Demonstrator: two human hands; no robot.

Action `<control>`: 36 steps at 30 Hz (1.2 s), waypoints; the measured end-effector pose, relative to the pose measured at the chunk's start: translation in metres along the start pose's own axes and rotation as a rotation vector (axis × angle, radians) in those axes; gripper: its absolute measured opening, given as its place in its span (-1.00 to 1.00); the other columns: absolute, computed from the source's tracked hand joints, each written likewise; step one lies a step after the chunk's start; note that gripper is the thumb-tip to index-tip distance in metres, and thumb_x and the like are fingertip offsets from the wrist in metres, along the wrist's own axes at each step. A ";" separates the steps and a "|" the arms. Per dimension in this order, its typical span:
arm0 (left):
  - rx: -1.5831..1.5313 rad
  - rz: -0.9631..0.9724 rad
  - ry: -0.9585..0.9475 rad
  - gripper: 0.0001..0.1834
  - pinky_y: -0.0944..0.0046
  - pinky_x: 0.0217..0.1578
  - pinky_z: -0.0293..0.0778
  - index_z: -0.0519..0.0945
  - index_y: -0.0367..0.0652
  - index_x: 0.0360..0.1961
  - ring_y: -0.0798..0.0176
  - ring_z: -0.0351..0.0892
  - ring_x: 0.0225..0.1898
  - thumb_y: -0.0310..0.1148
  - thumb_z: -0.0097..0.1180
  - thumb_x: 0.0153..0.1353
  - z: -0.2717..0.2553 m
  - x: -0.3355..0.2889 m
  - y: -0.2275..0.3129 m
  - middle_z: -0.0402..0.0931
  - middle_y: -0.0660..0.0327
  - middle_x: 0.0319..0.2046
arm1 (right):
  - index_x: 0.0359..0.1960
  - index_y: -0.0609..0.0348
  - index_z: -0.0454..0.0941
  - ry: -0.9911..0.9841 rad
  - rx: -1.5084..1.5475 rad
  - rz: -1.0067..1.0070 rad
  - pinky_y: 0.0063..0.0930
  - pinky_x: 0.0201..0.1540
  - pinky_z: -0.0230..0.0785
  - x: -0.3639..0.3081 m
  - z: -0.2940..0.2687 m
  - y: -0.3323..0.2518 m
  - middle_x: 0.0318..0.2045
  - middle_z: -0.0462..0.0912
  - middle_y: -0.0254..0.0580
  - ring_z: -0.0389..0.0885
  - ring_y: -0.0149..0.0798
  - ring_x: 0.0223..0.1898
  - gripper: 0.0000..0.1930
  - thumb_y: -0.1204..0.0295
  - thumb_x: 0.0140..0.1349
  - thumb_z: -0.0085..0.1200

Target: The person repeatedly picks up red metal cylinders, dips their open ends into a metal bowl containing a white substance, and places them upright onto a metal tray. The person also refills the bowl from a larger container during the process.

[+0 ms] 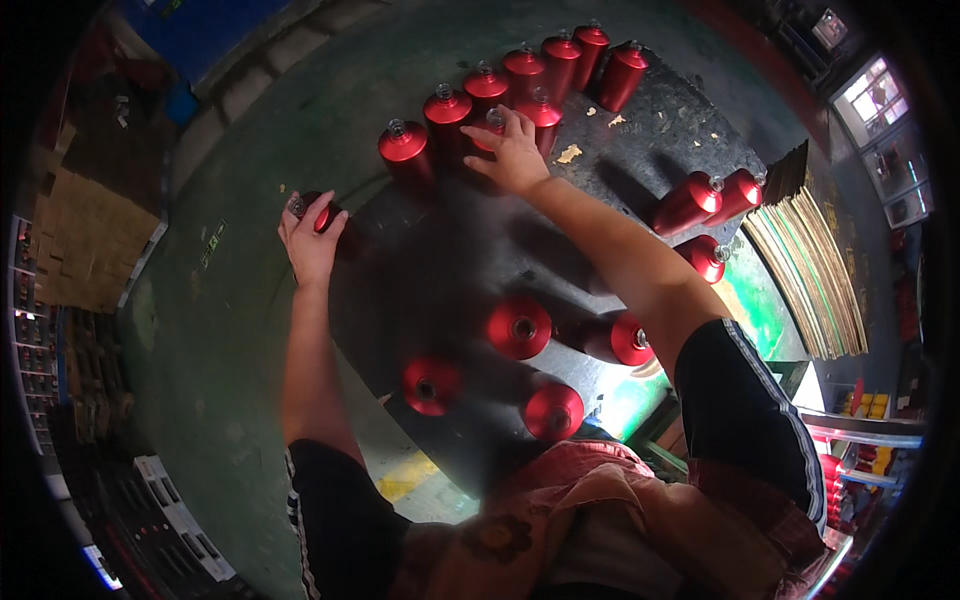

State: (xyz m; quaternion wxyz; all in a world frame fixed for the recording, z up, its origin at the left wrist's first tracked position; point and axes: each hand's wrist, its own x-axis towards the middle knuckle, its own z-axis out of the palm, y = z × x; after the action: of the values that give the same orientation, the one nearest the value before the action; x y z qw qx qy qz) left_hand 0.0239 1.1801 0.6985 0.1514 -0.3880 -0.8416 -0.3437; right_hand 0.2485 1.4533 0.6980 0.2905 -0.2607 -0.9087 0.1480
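Note:
My left hand (pixel 308 248) is closed around the top of a red bottle (pixel 322 217) with a clear neck, at the far left edge of the dark tabletop (pixel 420 290). Farther right, my right hand (pixel 518 162) grips another red bottle (pixel 484 138) near its neck, fingers curled over the shoulder. That bottle's lower body is in shadow. Beside it stands a row of similar shiny red bottles (pixel 446 108) along the far side. One red bottle (pixel 404 145) stands between my two hands, nearer the right.
Nearer me, several red bottles (pixel 519 328) stand on the table. Others (pixel 688 203) are at its right side, past my right forearm. A stack of cardboard sheets (pixel 810 265) lies at the right. Cardboard boxes (pixel 95 235) and pallets (pixel 92 375) are on the left.

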 end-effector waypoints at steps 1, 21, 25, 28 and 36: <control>-0.026 0.043 0.064 -0.56 0.07 0.31 0.21 0.72 0.25 -0.01 -0.06 0.32 0.29 -0.19 0.44 0.01 0.004 -0.002 -0.003 0.35 0.00 0.30 | 0.15 -0.48 0.57 0.036 -0.019 -0.005 0.09 0.31 0.28 -0.001 0.004 0.004 0.36 0.21 0.08 0.10 0.32 0.36 -0.44 0.16 0.03 0.38; -1.527 -0.348 0.065 -0.36 -0.12 0.33 0.30 0.23 -0.08 0.45 -0.10 0.31 0.34 0.00 -0.18 0.45 -0.132 -0.132 0.275 0.29 -0.01 0.36 | 0.34 0.09 0.37 0.597 1.160 0.398 -0.40 -0.03 0.54 -0.251 -0.346 0.051 0.03 0.59 -0.11 0.60 -0.22 0.03 -0.40 0.37 0.23 0.15; -1.507 -0.488 -0.458 -0.40 -0.07 0.22 0.38 0.39 -0.05 0.34 -0.07 0.41 0.25 0.05 -0.11 0.42 -0.026 -0.220 0.380 0.43 0.06 0.27 | 0.20 0.01 0.45 0.796 1.430 0.373 -0.21 -0.07 0.56 -0.368 -0.347 0.138 0.01 0.58 -0.16 0.61 -0.21 -0.04 -0.49 0.22 0.21 0.16; -1.907 -0.450 -1.017 -0.44 -0.13 0.19 0.39 0.36 -0.03 0.36 -0.14 0.28 0.31 -0.05 -0.01 0.41 0.064 -0.268 0.415 0.38 0.01 0.29 | 0.09 -0.08 0.49 0.798 1.574 0.678 -0.09 -0.16 0.60 -0.434 -0.321 0.191 -0.04 0.61 -0.20 0.65 -0.17 -0.12 -0.54 0.07 0.19 0.13; -1.894 -1.862 -1.570 -0.47 -0.38 0.08 0.43 0.45 -0.27 0.24 -0.27 0.32 0.28 -0.29 0.00 0.27 0.332 -0.327 0.413 0.37 -0.03 0.28 | 0.20 0.05 0.41 0.828 2.370 0.935 0.34 0.24 0.31 -0.474 -0.287 0.227 0.16 0.53 0.04 0.52 0.12 0.15 -0.36 -0.14 0.27 -0.04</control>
State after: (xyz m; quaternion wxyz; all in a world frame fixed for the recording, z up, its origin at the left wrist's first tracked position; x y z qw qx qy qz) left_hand 0.5542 1.4221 0.4797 -0.8693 0.2292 -0.1238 -0.4200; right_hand 0.8398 1.4083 0.6151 0.5143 -0.1628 0.0949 0.8367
